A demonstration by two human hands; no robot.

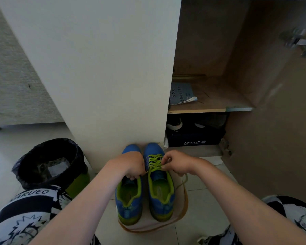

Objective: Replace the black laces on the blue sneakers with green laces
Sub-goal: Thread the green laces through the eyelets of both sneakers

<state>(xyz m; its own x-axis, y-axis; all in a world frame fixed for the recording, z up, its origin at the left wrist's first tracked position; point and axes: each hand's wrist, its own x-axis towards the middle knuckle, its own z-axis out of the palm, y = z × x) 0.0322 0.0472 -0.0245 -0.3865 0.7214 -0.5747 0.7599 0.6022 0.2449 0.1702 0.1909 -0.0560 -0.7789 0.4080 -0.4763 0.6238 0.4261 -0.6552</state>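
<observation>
Two blue sneakers with green linings stand side by side on the floor, toes against a white cabinet panel. The right sneaker (160, 188) is threaded with a green lace (155, 162). My left hand (132, 165) pinches one end of that lace above the tongue of the left sneaker (129, 200). My right hand (177, 164) pinches the other end, and a loose length hangs down past the shoe's right side. My left hand hides the left sneaker's eyelets. No black lace is in view.
A bin with a black liner (49, 163) stands to the left. The white cabinet panel (99, 68) rises just behind the shoes. To the right an open cabinet (219, 106) holds papers and a dark shoe box (194, 138). My knees frame the bottom corners.
</observation>
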